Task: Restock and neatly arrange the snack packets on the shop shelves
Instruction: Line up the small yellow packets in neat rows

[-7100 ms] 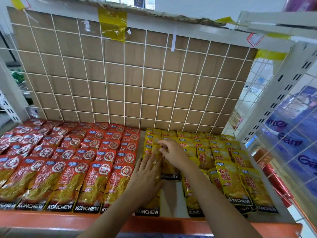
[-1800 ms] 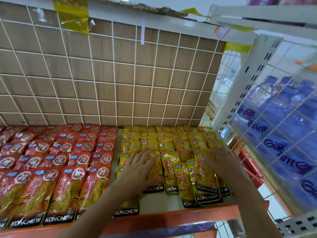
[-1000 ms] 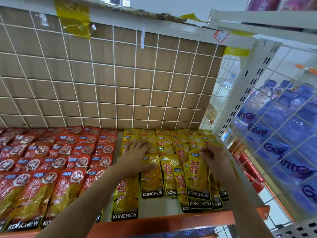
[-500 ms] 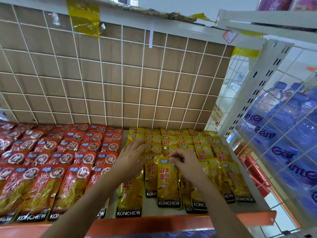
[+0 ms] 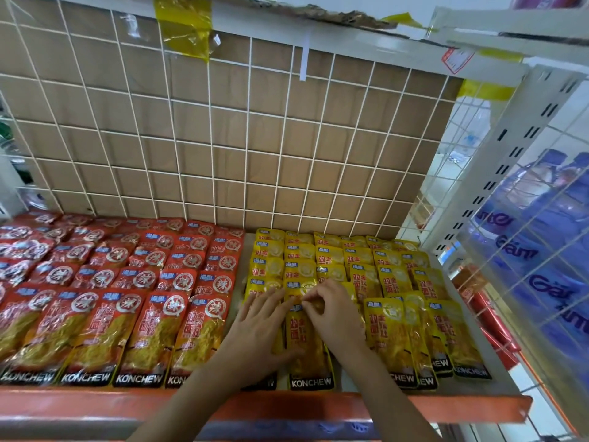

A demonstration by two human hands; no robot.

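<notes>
- The front yellow packet lies flat on the shelf, between the two hands. Its "KONCHEW" band is at 6 o'clock, close to the orange front edge.
- The right hand has curled fingers. Their tips pinch the top edge of this packet, at 12 o'clock of it.
- The left hand lies flat with straight fingers on the neighbouring column at 9 o'clock of the packet. Its thumb touches the packet's lower left side.
- The packet is a glossy yellow pouch with red characters, a small blue label on top and a black bottom band.
- The other yellow packets lie in overlapping columns toward 12 and 3 o'clock.
- The red packets fill the shelf at 9 o'clock, in the same overlapping rows.
- A white wire grid stands behind, and blue water bottles are at 3 o'clock.
</notes>
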